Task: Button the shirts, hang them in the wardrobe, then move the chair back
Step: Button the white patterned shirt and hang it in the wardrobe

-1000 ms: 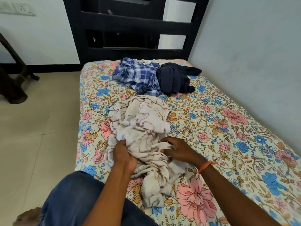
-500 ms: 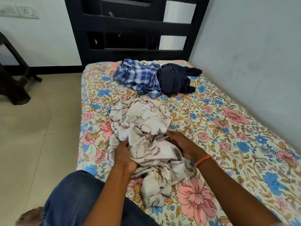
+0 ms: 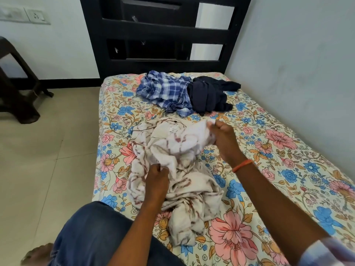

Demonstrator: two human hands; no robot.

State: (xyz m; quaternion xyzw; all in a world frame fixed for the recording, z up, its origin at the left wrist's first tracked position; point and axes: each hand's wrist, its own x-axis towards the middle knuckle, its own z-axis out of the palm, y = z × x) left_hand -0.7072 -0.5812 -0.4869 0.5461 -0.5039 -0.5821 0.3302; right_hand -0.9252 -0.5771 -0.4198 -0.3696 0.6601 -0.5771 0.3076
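White shirt [image 3: 178, 166] lies lengthwise, collar pointing headboard-ward.

white maroon-streaked shirt [image 3: 178, 169] crumpled mid-bed; blue plaid shirt [image 3: 165, 92] and navy shirt [image 3: 209, 95] bunched, touching, near headboard.

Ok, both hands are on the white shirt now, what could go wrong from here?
1. The white shirt is bunched and twisted, and its lower end lies at the bed edge. Pulling with the right hand and left hand could drag that end onto the floor.
2. No buttons or placket show in the crumple, so the fronts could get matched up wrong.
3. The plaid shirt and dark garment lie just beyond; spreading the white one could snag them.
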